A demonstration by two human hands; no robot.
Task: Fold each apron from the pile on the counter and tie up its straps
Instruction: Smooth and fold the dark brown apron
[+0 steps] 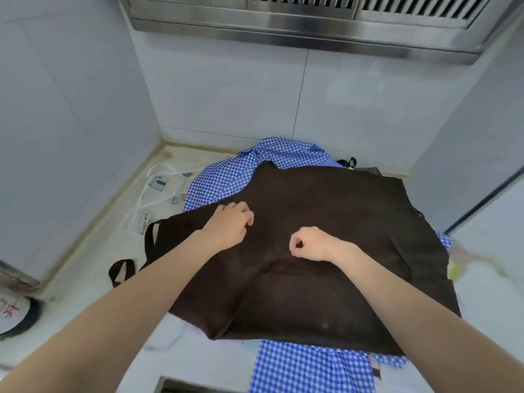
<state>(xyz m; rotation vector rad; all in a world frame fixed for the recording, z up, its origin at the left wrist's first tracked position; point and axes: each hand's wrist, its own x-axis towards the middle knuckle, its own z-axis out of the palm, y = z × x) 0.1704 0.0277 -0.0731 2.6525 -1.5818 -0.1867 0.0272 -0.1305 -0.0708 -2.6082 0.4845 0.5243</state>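
Fingers first: on our left hand they are bent at the knuckles with the tips down on the cloth, and we cannot tell whether they pinch a bit of it or only press. On our right hand they are curled into a loose fist, thumb against forefinger; whether a fold of fabric is caught inside is also not clear to us.

Going from the biggest thing down, the counter runs into a tiled corner under a steel hood, and nearly all of it carries cloth. Our brown apron lies spread flat on top of the pile, its bib pointing away from us; we judge it has been laid out this way so it can be smoothed before the first fold. Under it shows a blue checked apron, poking out at the far side and again at the near edge. Further left lies a pale printed apron with white ties. The brown straps loop loose off the left side, untied.

Both our forearms reach forward side by side, wrists low, hands near each other over the middle of the brown cloth.
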